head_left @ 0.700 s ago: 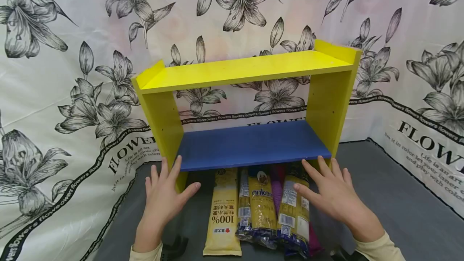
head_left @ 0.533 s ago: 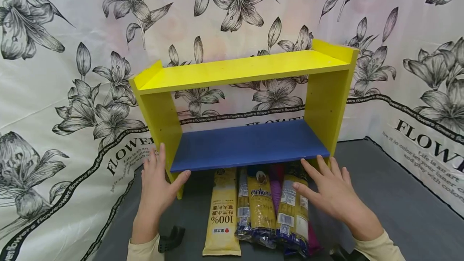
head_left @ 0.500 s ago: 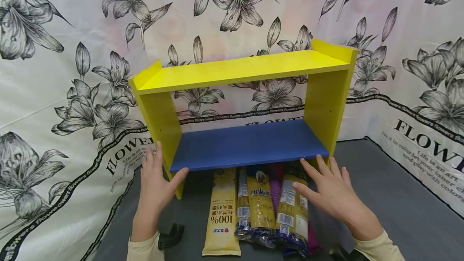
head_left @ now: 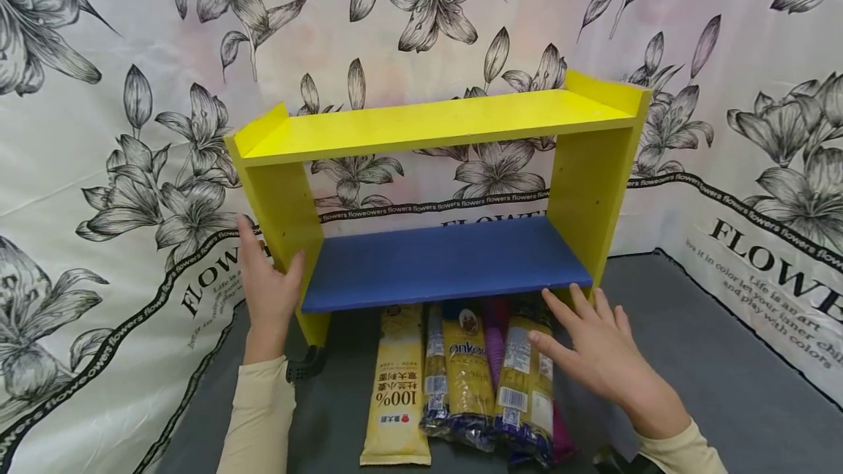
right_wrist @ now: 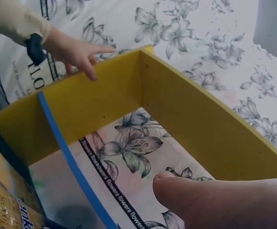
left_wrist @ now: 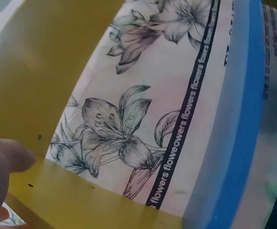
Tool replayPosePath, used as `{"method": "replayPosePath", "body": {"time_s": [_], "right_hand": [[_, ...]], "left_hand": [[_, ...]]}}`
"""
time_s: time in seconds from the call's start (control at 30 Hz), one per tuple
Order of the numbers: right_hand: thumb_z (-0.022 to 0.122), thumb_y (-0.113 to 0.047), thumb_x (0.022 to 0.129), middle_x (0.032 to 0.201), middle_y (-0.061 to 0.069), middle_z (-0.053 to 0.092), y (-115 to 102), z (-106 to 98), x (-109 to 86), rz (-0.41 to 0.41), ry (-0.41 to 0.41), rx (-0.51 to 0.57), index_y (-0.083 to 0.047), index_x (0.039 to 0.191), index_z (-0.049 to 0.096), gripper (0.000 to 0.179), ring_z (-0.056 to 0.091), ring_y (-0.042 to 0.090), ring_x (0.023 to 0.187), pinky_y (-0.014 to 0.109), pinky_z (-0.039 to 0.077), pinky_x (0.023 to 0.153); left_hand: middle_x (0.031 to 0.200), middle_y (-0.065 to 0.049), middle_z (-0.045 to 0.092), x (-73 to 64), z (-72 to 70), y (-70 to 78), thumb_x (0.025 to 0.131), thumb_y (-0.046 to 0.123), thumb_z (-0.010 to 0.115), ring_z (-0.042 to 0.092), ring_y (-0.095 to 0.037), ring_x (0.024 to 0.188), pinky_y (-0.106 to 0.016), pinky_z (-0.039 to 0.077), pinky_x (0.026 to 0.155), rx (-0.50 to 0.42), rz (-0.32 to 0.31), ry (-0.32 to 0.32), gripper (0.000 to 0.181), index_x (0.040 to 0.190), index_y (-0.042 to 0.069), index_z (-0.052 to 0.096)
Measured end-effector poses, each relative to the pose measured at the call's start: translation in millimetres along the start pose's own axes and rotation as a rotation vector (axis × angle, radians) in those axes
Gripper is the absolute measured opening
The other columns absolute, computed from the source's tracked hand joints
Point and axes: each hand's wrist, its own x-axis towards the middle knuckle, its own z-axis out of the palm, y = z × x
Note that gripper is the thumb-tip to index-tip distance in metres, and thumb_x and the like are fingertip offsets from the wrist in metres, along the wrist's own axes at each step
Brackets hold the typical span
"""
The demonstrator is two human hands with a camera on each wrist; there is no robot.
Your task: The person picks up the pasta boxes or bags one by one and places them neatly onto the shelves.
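Note:
A yellow shelf unit (head_left: 428, 126) with a blue board (head_left: 441, 262) stands on the grey table. My left hand (head_left: 270, 295) straddles the front edge of its left side panel, thumb inside and fingers outside, with straight fingers. In the right wrist view, that left hand (right_wrist: 76, 50) lies over the panel's edge. The right hand (head_left: 606, 357) is spread at the right end of the blue board, fingertips at its front edge. Below the board lie a yellow spaghetti packet (head_left: 395, 393), an "ankara" pasta packet (head_left: 469, 379) and another pasta packet (head_left: 523, 393).
A purple package (head_left: 494, 339) shows between the pasta packets, and their far ends are hidden under the board. Flower-printed cloth (head_left: 777, 189) hangs behind and at both sides. The grey tabletop (head_left: 718, 357) extends to the right.
My left hand has moved from the blue board's left front corner, leftward and up to the yellow side panel. The right hand stays at the board's edge. The head view has shifted slightly.

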Motion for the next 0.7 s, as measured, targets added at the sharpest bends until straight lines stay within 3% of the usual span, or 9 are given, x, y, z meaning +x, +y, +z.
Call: {"method": "replayPosePath", "body": {"time_s": [0.07, 0.13, 0.2, 0.3, 0.4, 0.43, 0.7], "right_hand": [[0.051, -0.066, 0.096, 0.162, 0.038, 0.020, 0.0, -0.1, -0.6, -0.004, -0.001, 0.001, -0.014, 0.160, 0.037, 0.083, 0.007, 0.068, 0.145, 0.083, 0.006, 0.107], [0.052, -0.066, 0.097, 0.162, 0.038, 0.021, -0.8, 0.1, -1.2, -0.010, 0.000, 0.003, -0.014, 0.159, 0.038, 0.082, 0.008, 0.068, 0.145, 0.082, 0.007, 0.108], [0.052, -0.065, 0.097, 0.162, 0.038, 0.022, -1.3, 0.7, -1.7, -0.015, 0.001, 0.004, -0.014, 0.159, 0.039, 0.081, 0.010, 0.067, 0.145, 0.082, 0.007, 0.108], [0.052, -0.065, 0.097, 0.161, 0.038, 0.023, -3.0, 1.7, -2.2, -0.020, 0.001, 0.010, -0.013, 0.158, 0.040, 0.081, 0.011, 0.068, 0.145, 0.082, 0.008, 0.108], [0.052, -0.065, 0.097, 0.161, 0.038, 0.023, -4.1, 2.6, -2.1, -0.019, -0.008, 0.013, -0.013, 0.158, 0.040, 0.081, 0.011, 0.068, 0.145, 0.082, 0.008, 0.107], [0.052, -0.065, 0.097, 0.161, 0.038, 0.023, -4.3, 2.7, -1.9, -0.018, -0.012, 0.013, -0.013, 0.158, 0.040, 0.081, 0.011, 0.068, 0.144, 0.082, 0.008, 0.107], [0.049, -0.065, 0.098, 0.161, 0.038, 0.023, -5.3, 1.9, -0.1, -0.014, -0.025, 0.018, -0.013, 0.159, 0.038, 0.081, 0.011, 0.067, 0.145, 0.082, 0.008, 0.108]], "left_hand": [[0.163, -0.023, 0.034, 7.0, 2.5, -0.1, 0.089, 0.006, 0.068, 0.055, -0.048, 0.125, -0.064, 0.051, 0.090, 0.014, 0.071, 0.040, 0.092, 0.164, 0.007, 0.016], [0.156, -0.026, 0.042, 11.1, 4.0, -0.9, 0.089, 0.000, 0.063, 0.059, -0.050, 0.112, -0.062, 0.053, 0.078, 0.034, 0.128, 0.069, 0.085, 0.163, 0.005, 0.021], [0.150, -0.029, 0.049, 12.6, 4.4, -1.5, 0.089, -0.003, 0.058, 0.059, -0.052, 0.105, -0.062, 0.052, 0.076, 0.061, 0.157, 0.081, 0.081, 0.162, 0.004, 0.023], [0.122, -0.037, 0.063, 12.2, 3.6, -3.1, 0.089, -0.004, 0.053, 0.058, -0.051, 0.078, -0.058, 0.046, 0.062, 0.112, 0.178, 0.085, 0.078, 0.162, 0.004, 0.025], [0.090, -0.038, 0.064, 11.8, 1.8, -4.4, 0.090, -0.003, 0.053, 0.047, -0.045, 0.055, -0.050, 0.038, 0.054, 0.150, 0.187, 0.070, 0.078, 0.162, 0.006, 0.025], [0.083, -0.038, 0.062, 11.8, 1.4, -4.7, 0.090, -0.004, 0.052, 0.045, -0.043, 0.051, -0.048, 0.036, 0.052, 0.155, 0.192, 0.065, 0.078, 0.162, 0.006, 0.025], [0.087, -0.039, 0.063, 13.9, 0.9, -4.8, 0.090, -0.007, 0.052, 0.046, -0.043, 0.052, -0.049, 0.039, 0.053, 0.146, 0.222, 0.045, 0.078, 0.162, 0.004, 0.023]]}}
